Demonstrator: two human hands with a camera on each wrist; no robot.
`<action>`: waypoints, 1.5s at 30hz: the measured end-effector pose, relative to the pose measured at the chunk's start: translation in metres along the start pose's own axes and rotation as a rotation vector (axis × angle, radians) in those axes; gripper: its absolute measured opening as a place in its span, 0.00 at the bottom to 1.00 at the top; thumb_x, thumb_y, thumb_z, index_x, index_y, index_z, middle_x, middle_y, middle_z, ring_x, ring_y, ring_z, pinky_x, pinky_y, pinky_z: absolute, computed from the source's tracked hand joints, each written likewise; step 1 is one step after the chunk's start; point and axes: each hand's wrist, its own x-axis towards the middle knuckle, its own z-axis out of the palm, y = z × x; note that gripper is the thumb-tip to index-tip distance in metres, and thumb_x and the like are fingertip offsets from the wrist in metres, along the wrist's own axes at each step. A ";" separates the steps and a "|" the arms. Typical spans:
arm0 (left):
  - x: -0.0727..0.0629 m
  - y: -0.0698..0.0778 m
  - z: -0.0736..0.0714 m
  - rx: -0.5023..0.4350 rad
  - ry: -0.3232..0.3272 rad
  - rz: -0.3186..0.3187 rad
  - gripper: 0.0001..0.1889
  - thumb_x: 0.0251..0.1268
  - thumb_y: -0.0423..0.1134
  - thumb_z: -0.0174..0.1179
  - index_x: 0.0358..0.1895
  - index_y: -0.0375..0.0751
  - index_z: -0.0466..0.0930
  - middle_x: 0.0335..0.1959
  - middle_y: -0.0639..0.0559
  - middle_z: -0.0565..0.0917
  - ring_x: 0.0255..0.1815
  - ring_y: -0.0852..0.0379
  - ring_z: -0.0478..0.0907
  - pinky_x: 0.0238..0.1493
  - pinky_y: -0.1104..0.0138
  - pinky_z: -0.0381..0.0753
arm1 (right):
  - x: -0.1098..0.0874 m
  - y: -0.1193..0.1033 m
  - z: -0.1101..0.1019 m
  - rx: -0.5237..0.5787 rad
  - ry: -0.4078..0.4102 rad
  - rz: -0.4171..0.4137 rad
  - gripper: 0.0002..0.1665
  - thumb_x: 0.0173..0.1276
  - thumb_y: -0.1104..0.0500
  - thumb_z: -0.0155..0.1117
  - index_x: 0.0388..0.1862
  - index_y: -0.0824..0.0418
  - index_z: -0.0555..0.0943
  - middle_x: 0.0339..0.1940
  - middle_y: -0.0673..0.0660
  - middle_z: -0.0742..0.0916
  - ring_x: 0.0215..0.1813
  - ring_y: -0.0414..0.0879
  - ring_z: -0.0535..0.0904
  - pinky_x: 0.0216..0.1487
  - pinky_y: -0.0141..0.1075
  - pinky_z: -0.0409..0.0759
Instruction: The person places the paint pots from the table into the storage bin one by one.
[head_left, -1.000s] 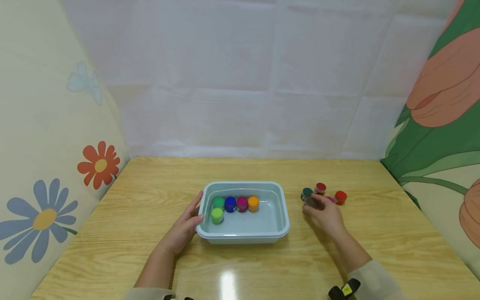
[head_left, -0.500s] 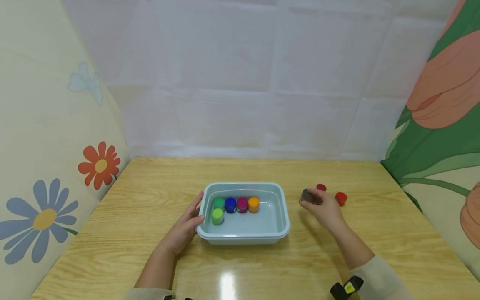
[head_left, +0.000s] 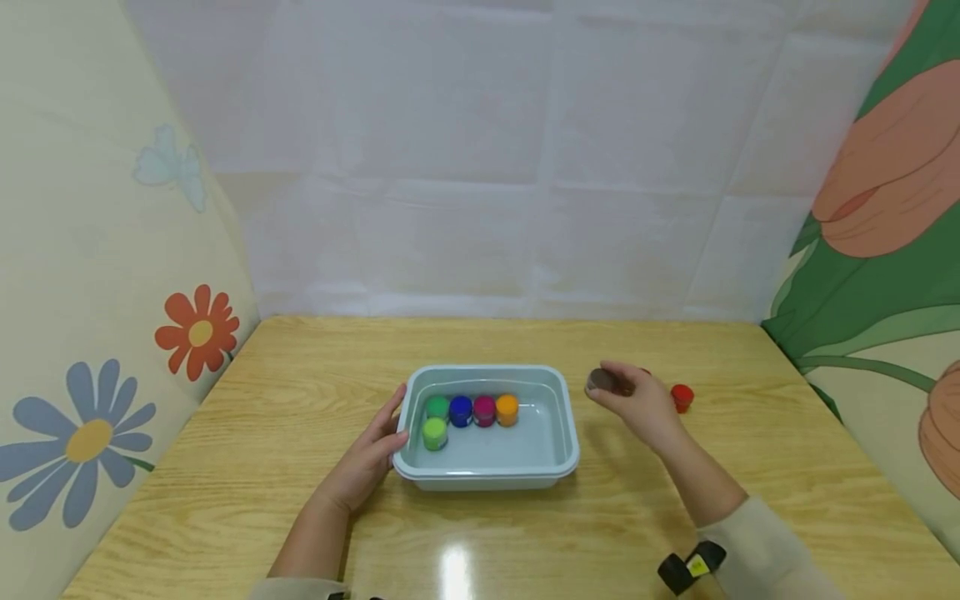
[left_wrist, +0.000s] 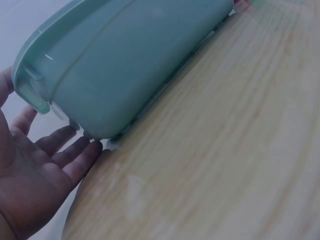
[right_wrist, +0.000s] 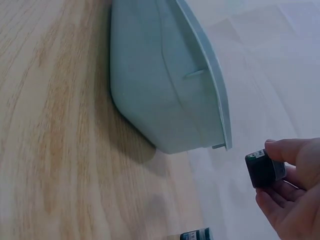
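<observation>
A dark brown paint jar [head_left: 600, 381] is pinched between the thumb and fingers of my right hand [head_left: 647, 410], raised above the table right of the pale blue plastic bin [head_left: 487, 481]. In the right wrist view the jar [right_wrist: 261, 169] shows a dark body with a small label. My left hand [head_left: 363, 467] rests against the bin's left end, thumb at the rim; in the left wrist view its fairly straight fingers [left_wrist: 82, 162] touch the side. Inside the bin stand a green jar [head_left: 437, 407], a blue jar [head_left: 461, 410], a magenta jar [head_left: 484, 410], an orange jar [head_left: 507, 409] and a lime jar [head_left: 434, 434].
A red jar [head_left: 682, 397] stands on the wooden table [head_left: 495, 542] beyond my right hand. Another red lid [head_left: 647, 372] barely shows behind that hand. A dark green jar [right_wrist: 197, 234] appears at the right wrist view's lower edge. A white sheet [head_left: 480, 167] hangs behind the table.
My right hand has lifted the dark brown jar from among the other jars and moved it left and away from me, toward the bin. My left hand and the bin stay put.
</observation>
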 end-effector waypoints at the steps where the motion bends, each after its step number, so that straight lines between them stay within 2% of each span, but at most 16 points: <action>1: 0.000 0.000 0.000 0.001 0.000 0.000 0.38 0.73 0.42 0.45 0.80 0.58 0.37 0.80 0.35 0.42 0.79 0.34 0.46 0.63 0.61 0.68 | 0.000 -0.002 0.001 -0.001 0.001 -0.001 0.34 0.66 0.53 0.67 0.68 0.66 0.72 0.64 0.68 0.79 0.63 0.61 0.77 0.61 0.50 0.77; 8: -0.001 0.000 0.000 -0.003 0.002 0.003 0.38 0.73 0.42 0.45 0.80 0.57 0.37 0.81 0.36 0.41 0.79 0.34 0.46 0.59 0.66 0.69 | 0.002 -0.015 0.006 0.013 -0.007 -0.015 0.33 0.65 0.54 0.68 0.66 0.66 0.74 0.62 0.68 0.81 0.61 0.60 0.78 0.59 0.48 0.78; 15: -0.001 -0.001 0.000 -0.005 0.002 0.003 0.38 0.73 0.42 0.45 0.80 0.57 0.37 0.80 0.35 0.41 0.79 0.33 0.45 0.64 0.58 0.67 | 0.003 -0.026 0.016 0.078 -0.044 -0.027 0.31 0.65 0.58 0.68 0.66 0.65 0.74 0.61 0.67 0.81 0.59 0.60 0.79 0.56 0.45 0.81; 23: -0.001 -0.002 0.001 -0.019 -0.004 0.012 0.38 0.73 0.40 0.45 0.80 0.56 0.37 0.80 0.34 0.41 0.79 0.33 0.45 0.62 0.62 0.68 | 0.006 -0.038 0.031 0.160 -0.098 -0.020 0.31 0.64 0.59 0.69 0.66 0.63 0.75 0.60 0.65 0.82 0.58 0.59 0.81 0.52 0.41 0.83; 29: -0.001 -0.002 0.002 -0.012 0.000 0.009 0.38 0.73 0.41 0.45 0.80 0.56 0.37 0.80 0.34 0.41 0.79 0.33 0.45 0.64 0.59 0.68 | 0.009 -0.047 0.045 0.150 -0.123 0.008 0.30 0.63 0.58 0.71 0.64 0.57 0.77 0.58 0.59 0.83 0.57 0.54 0.79 0.50 0.39 0.83; 33: 0.000 -0.003 0.001 -0.021 0.000 0.008 0.38 0.73 0.40 0.45 0.80 0.55 0.37 0.80 0.34 0.41 0.79 0.33 0.45 0.62 0.62 0.68 | 0.010 -0.053 0.054 0.136 -0.131 0.015 0.30 0.61 0.57 0.72 0.63 0.57 0.78 0.56 0.57 0.84 0.58 0.54 0.78 0.52 0.40 0.82; 45: 0.000 0.000 0.000 -0.016 0.002 0.010 0.38 0.73 0.41 0.45 0.80 0.56 0.37 0.80 0.35 0.41 0.79 0.33 0.44 0.65 0.57 0.66 | 0.019 -0.061 0.081 0.138 -0.188 -0.002 0.27 0.57 0.58 0.75 0.57 0.58 0.81 0.52 0.56 0.86 0.55 0.50 0.79 0.59 0.46 0.77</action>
